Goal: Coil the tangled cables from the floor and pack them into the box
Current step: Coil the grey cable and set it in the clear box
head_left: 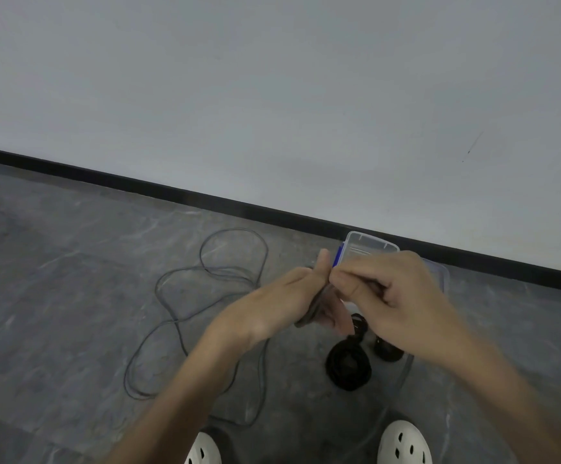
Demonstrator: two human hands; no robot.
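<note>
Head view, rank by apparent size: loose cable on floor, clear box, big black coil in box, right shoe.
1. loose cable, by its spread over the floor.
2. clear box.
3. black coil and right shoe: look alike; the shoe is nearer and cut off by the frame, so unranked.

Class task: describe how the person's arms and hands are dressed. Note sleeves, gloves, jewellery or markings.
Both forearms are bare, no sleeves in view. The left hand and right hand wear no gloves, rings or watch; no markings show.

free: bare floor (54, 279) left of loose cable (219, 272) | blocked: coils (349, 366) in box (440, 274) | wall (272, 95) just behind box
</note>
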